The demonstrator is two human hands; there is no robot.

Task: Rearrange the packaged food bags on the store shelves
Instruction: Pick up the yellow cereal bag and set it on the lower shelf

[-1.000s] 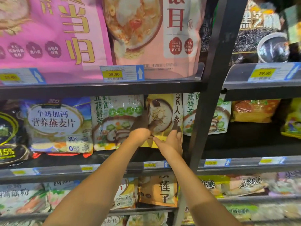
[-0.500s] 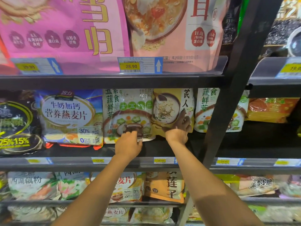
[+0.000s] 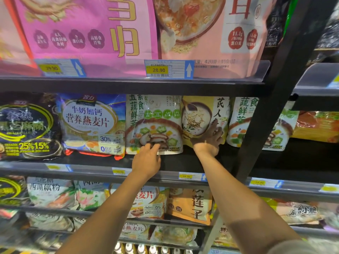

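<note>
On the middle shelf (image 3: 183, 163) a yellow porridge bag (image 3: 198, 114) stands upright between two white-and-green vegetable porridge bags. My right hand (image 3: 209, 139) presses straight fingers flat against the yellow bag's lower right front. My left hand (image 3: 146, 159) reaches up to the left vegetable bag (image 3: 154, 123), and its fingertips touch the bag's lower front near the bottom edge. The second vegetable bag (image 3: 242, 123) stands just right of the yellow one, partly behind the shelf post.
A black upright post (image 3: 271, 114) crosses the shelf right of my right hand. A blue oatmeal bag (image 3: 89, 123) and a black sesame bag (image 3: 27, 125) stand to the left. Large pink bags (image 3: 88, 30) fill the shelf above; more bags sit below.
My left hand left the yellow bag and moved left and down to the vegetable bag's lower edge. My right hand slid up onto the yellow bag's front, which now stands straighter.
</note>
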